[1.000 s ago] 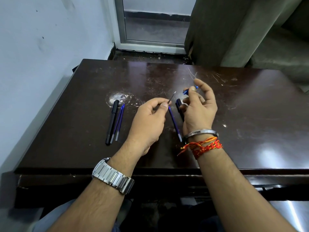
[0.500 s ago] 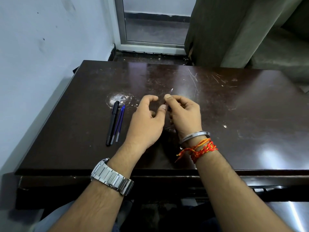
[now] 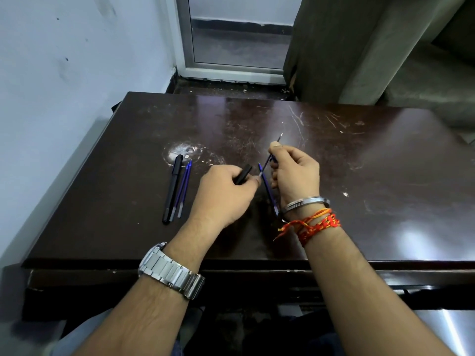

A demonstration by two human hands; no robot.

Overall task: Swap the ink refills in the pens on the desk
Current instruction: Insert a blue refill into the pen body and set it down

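Note:
My left hand [image 3: 226, 194] is closed around a black pen barrel [image 3: 243, 173], whose end sticks out past my fingers. My right hand [image 3: 295, 173] pinches a thin blue ink refill [image 3: 273, 152] with its metal tip pointing up and away. Between the two hands a second blue refill [image 3: 268, 191] lies on the dark brown desk [image 3: 359, 188]. To the left, a black pen [image 3: 172, 187] lies on the desk with two blue refills [image 3: 183, 190] right beside it.
A pale wall runs along the desk's left side. A door frame and a grey curtain stand beyond the far edge. A white scuffed patch [image 3: 183, 151] marks the desk just behind the black pen. The desk's front edge is near my forearms.
My hands, pressed together half a second ago, have drawn apart. The left now holds the black barrel and the right holds the refill raised, tip up.

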